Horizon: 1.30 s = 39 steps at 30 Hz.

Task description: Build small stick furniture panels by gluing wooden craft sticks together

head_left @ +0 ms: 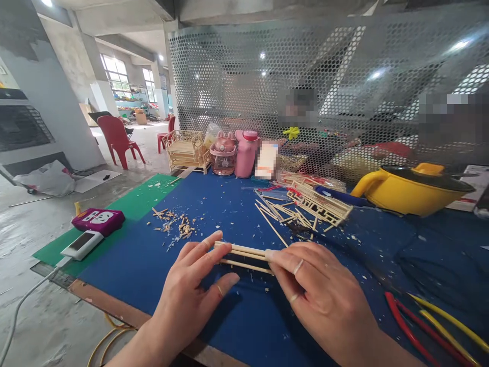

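Over blue felt, left hand [191,290] and right hand [321,295] pinch thin wooden sticks [244,257].

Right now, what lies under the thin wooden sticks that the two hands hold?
Under the wooden sticks lies the blue mat, with small wood crumbs on it. The left hand and right hand cover both stick ends, so the mat there is hidden.

Stick ends [244,257] covered by fingers of left hand [191,290] and right hand [324,295]; both forearms cut off at bottom edge; red and yellow cables [431,326] cut off at lower right corner; label on white bottle [266,160] blurred; workers behind mesh screen [344,76] obscured.
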{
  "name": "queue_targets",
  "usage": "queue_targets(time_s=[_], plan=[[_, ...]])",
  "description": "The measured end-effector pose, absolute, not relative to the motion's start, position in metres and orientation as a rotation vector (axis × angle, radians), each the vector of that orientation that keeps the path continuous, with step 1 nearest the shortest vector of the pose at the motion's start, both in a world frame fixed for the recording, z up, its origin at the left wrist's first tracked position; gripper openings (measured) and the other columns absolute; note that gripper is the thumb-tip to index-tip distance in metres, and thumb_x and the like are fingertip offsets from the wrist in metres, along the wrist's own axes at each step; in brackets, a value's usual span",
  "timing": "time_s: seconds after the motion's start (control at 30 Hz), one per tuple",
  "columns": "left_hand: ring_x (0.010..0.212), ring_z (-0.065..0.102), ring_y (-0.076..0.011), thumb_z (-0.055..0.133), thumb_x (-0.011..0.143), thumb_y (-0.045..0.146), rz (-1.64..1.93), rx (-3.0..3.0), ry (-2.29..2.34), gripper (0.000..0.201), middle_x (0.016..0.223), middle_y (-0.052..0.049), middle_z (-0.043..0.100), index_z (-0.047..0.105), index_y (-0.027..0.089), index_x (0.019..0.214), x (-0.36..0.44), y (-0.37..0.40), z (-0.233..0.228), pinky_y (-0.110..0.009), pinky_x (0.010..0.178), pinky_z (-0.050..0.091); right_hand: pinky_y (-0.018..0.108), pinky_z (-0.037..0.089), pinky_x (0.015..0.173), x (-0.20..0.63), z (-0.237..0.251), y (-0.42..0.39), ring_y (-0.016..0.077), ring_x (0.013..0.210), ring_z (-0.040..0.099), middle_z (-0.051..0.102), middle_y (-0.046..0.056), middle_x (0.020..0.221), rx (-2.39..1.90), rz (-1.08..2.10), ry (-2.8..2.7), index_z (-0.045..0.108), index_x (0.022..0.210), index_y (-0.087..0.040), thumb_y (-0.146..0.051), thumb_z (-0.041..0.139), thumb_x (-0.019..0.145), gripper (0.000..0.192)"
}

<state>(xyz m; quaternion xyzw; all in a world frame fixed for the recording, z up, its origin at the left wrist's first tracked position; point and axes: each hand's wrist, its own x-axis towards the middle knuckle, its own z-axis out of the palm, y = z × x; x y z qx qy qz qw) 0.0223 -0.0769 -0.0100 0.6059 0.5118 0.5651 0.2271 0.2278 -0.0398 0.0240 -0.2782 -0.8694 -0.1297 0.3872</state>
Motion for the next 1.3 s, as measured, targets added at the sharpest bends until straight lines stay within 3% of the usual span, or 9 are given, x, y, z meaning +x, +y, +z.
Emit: queue_targets(time_s=[0.13, 0.27, 0.43, 0.6, 0.77, 0.9, 1.03, 1.2, 1.3], plan=[[0.121, 0.047, -0.0316, 0.071, 0.07, 0.019, 1.447, 2.028, 1.46, 0.045, 0.125, -0.007, 0.061, 0.065, 0.033, 0.113, 0.015, -0.073, -0.018, -0.054, 0.107, 0.027, 0.031, 0.05, 0.071, 0.225, 0.023, -0.038, 0.0145, 0.074, 0.061, 0.067, 0.002, 0.08, -0.733, -0.264, -2.163, 0.06, 0.099, -0.02, -0.008, 0.057, 0.081, 0.022], [0.132, 0.034, -0.032, 0.065, 0.075, 0.014, 1.405, 2.238, 1.504, 0.046, 0.136, -0.005, 0.051, 0.062, 0.033, 0.116, 0.015, -0.068, -0.021, -0.053, 0.109, 0.026, 0.03, 0.05, 0.069, 0.223, 0.023, -0.038, 0.0138, 0.072, 0.06, 0.066, 0.001, 0.077, -0.74, -0.25, -2.136, 0.06, 0.099, -0.02, -0.008, 0.058, 0.081, 0.022], [0.131, 0.038, -0.0265, 0.056, 0.081, 0.007, 1.314, 2.297, 1.23, 0.046, 0.129, -0.002, 0.058, 0.062, 0.036, 0.115, 0.029, -0.062, -0.005, -0.052, 0.113, 0.006, 0.029, 0.049, 0.068, 0.222, 0.022, -0.036, 0.0135, 0.071, 0.058, 0.064, 0.001, 0.075, -0.748, -0.208, -2.127, 0.061, 0.097, -0.019, -0.008, 0.058, 0.081, 0.02], [0.123, 0.049, -0.0254, 0.061, 0.075, 0.006, 1.282, 2.031, 0.939, 0.038, 0.118, -0.007, 0.065, 0.067, 0.026, 0.107, 0.039, -0.05, 0.01, -0.044, 0.112, 0.016, 0.029, 0.05, 0.071, 0.22, 0.021, -0.032, 0.0143, 0.076, 0.06, 0.067, 0.002, 0.081, -0.788, -0.207, -2.106, 0.059, 0.102, -0.02, -0.006, 0.056, 0.081, 0.025], [0.117, 0.055, -0.0241, 0.066, 0.069, 0.005, 1.251, 2.038, 0.949, 0.036, 0.112, -0.01, 0.068, 0.07, 0.024, 0.1, 0.032, -0.034, 0.008, -0.04, 0.109, 0.025, 0.028, 0.051, 0.069, 0.218, 0.02, -0.031, 0.0141, 0.074, 0.061, 0.066, 0.001, 0.078, -0.841, -0.19, -2.054, 0.06, 0.101, -0.019, -0.008, 0.057, 0.081, 0.023], [0.111, 0.059, -0.0239, 0.063, 0.076, 0.01, 1.329, 2.369, 0.929, 0.033, 0.111, -0.008, 0.068, 0.068, 0.024, 0.105, 0.027, -0.021, 0.0, -0.041, 0.102, 0.039, 0.028, 0.052, 0.071, 0.217, 0.019, -0.028, 0.0143, 0.074, 0.062, 0.067, 0.002, 0.079, -0.887, -0.164, -2.009, 0.061, 0.099, -0.018, -0.011, 0.057, 0.081, 0.019], [0.101, 0.065, -0.0242, 0.052, 0.085, 0.013, 1.409, 3.161, 0.777, 0.028, 0.112, -0.01, 0.068, 0.064, 0.015, 0.11, 0.025, -0.01, -0.002, -0.037, 0.087, 0.052, 0.029, 0.053, 0.077, 0.222, 0.019, -0.027, 0.015, 0.083, 0.064, 0.069, 0.003, 0.089, -0.863, -0.103, -2.013, 0.058, 0.104, -0.02, -0.015, 0.059, 0.08, 0.024], [0.101, 0.065, -0.0233, 0.043, 0.091, 0.012, 1.281, 3.457, 0.808, 0.028, 0.115, -0.013, 0.066, 0.061, 0.008, 0.112, 0.026, -0.013, 0.004, -0.035, 0.082, 0.053, 0.035, 0.052, 0.087, 0.245, 0.012, -0.033, 0.0203, 0.098, 0.062, 0.063, 0.009, 0.112, -1.006, -0.013, -2.088, 0.049, 0.119, -0.019, -0.024, 0.069, 0.071, 0.053], [0.107, 0.062, -0.023, 0.039, 0.092, 0.011, 1.242, 3.409, 0.832, 0.031, 0.119, -0.012, 0.064, 0.058, 0.008, 0.117, 0.029, -0.021, 0.004, -0.036, 0.086, 0.05, 0.03, 0.054, 0.082, 0.257, 0.005, -0.037, 0.0163, 0.089, 0.065, 0.066, 0.005, 0.108, -1.131, 0.1, -2.073, 0.049, 0.118, -0.022, -0.019, 0.067, 0.072, 0.049]])
